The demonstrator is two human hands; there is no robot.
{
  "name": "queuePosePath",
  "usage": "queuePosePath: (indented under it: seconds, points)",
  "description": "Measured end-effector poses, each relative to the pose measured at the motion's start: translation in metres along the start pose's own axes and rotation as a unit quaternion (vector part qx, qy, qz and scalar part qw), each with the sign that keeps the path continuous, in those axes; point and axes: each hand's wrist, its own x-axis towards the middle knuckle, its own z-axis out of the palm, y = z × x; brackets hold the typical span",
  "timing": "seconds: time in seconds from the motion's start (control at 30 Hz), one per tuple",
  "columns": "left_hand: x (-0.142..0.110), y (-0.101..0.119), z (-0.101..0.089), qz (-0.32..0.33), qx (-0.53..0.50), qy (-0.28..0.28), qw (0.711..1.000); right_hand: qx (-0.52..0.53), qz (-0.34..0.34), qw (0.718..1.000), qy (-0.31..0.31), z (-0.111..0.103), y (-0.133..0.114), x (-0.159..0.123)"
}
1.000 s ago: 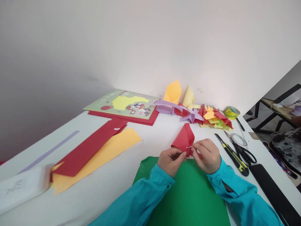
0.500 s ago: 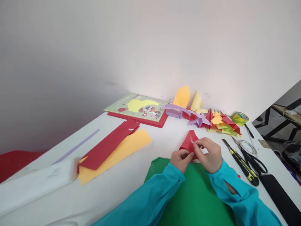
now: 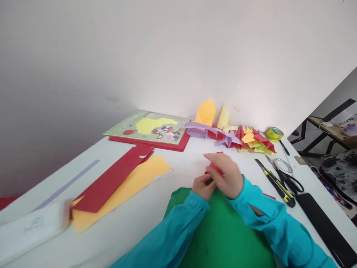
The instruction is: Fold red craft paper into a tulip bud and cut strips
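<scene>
Red paper piece (image 3: 214, 167) pinched between both hands above far edge of green sheet (image 3: 223, 238). Right hand (image 3: 227, 175) lies over it, fingers folded on paper; left hand (image 3: 203, 186) clamps near side from below. Paper mostly hidden, shape unclear; right hand blurred. Flat matte sheets on white worktop (image 3: 178, 163).

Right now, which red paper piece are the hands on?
The small folded red paper piece, pinched between left hand and right hand; the long red paper strip lies untouched.
</scene>
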Motion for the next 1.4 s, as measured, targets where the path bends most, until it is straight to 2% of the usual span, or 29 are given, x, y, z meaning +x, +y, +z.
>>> queuePosePath:
  seconds: [0.03, 0.1, 0.17, 0.23, 0.33, 0.47, 0.53, 0.6, 0.63, 0.73, 0.77, 0.83, 0.93, 1.07, 1.23, 1.4]
  points:
    - [-0.002, -0.002, -0.005, -0.013, -0.023, 0.0, 1.0, -0.011, 0.008, 1.0, 0.012, -0.011, 0.014, -0.008]
    - [-0.003, -0.003, -0.014, -0.03, -0.061, 0.001, 0.998, -0.059, 0.072, 0.996, -0.01, -0.029, 0.041, -0.029]
    - [-0.001, 0.0, -0.017, -0.039, -0.087, 0.003, 0.995, -0.127, 0.147, 0.977, -0.091, -0.039, 0.063, -0.054]
    - [0.001, 0.005, -0.018, -0.046, -0.11, 0.008, 0.993, -0.152, 0.194, 0.956, -0.157, -0.042, 0.076, -0.076]
    - [0.004, 0.012, -0.016, -0.055, -0.144, 0.018, 0.988, -0.17, 0.219, 0.946, -0.169, -0.041, 0.083, -0.096]
    - [0.003, 0.014, -0.016, -0.059, -0.155, 0.016, 0.986, -0.086, 0.267, 0.944, -0.173, -0.046, 0.086, -0.099]
    - [0.002, 0.014, -0.017, -0.064, -0.146, 0.009, 0.987, 0.02, 0.301, 0.936, -0.18, -0.052, 0.087, -0.095]
    - [0.001, 0.013, -0.017, -0.066, -0.136, -0.004, 0.989, 0.17, 0.346, 0.908, -0.163, -0.057, 0.085, -0.088]
    - [0.0, 0.013, -0.017, -0.066, -0.13, -0.013, 0.989, 0.244, 0.366, 0.889, -0.126, -0.059, 0.083, -0.084]
    - [-0.001, 0.012, -0.017, -0.07, -0.112, -0.046, 0.99, 0.326, 0.396, 0.857, 0.06, -0.057, 0.071, -0.069]
    - [-0.002, 0.011, -0.017, -0.072, -0.11, -0.057, 0.99, 0.335, 0.398, 0.85, 0.084, -0.055, 0.066, -0.064]
    - [-0.002, 0.01, -0.017, -0.074, -0.116, -0.077, 0.987, 0.357, 0.395, 0.842, 0.089, -0.049, 0.057, -0.053]
    - [0.0, 0.009, -0.018, -0.068, -0.117, -0.099, 0.986, 0.401, 0.377, 0.833, 0.065, -0.042, 0.043, -0.041]
    - [0.003, 0.009, -0.019, -0.074, -0.089, -0.137, 0.984, 0.442, 0.36, 0.819, 0.056, -0.036, 0.033, -0.038]
    - [0.004, 0.007, -0.02, -0.082, -0.1, -0.151, 0.98, 0.437, 0.418, 0.793, 0.072, -0.028, 0.034, -0.043]
    - [0.005, 0.004, -0.021, -0.087, -0.111, -0.164, 0.976, 0.402, 0.431, 0.806, 0.064, -0.026, 0.035, -0.044]
